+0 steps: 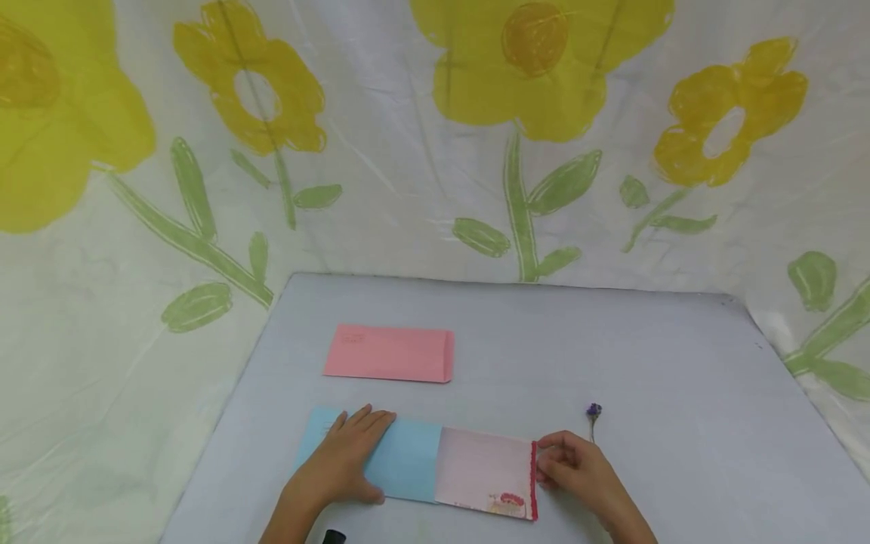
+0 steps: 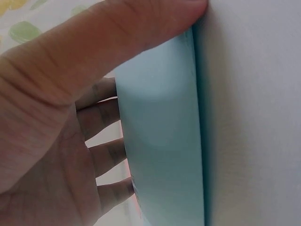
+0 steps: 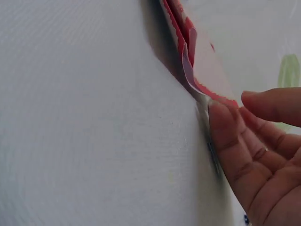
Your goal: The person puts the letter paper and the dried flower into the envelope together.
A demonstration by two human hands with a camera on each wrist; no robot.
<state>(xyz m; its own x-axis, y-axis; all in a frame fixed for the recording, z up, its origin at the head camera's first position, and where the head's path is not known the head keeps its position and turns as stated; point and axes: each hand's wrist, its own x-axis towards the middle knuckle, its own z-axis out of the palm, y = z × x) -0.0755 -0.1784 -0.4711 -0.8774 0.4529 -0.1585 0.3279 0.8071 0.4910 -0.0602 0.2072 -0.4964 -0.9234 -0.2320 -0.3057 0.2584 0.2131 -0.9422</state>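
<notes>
A light blue envelope (image 1: 408, 457) lies along the near part of the table. My left hand (image 1: 347, 457) spans its width and holds it, thumb at the near edge and fingers at the far edge. Out of its right end sticks a pale pink card (image 1: 481, 465) with a red border strip and a small printed picture near the bottom. My right hand (image 1: 574, 472) pinches the card's red right edge between thumb and fingertips. In the right wrist view the card (image 3: 209, 70) shows folded layers standing slightly apart at that end. The card's left part is hidden.
Farther back on the grey-white table (image 1: 646, 355) lies a pink envelope (image 1: 387, 353). A small dried purple flower (image 1: 593, 411) on a thin stem is just beyond my right hand. A black-ended object (image 1: 334, 537) shows at the bottom edge. Flower-printed cloth (image 1: 381, 189) hangs around the table.
</notes>
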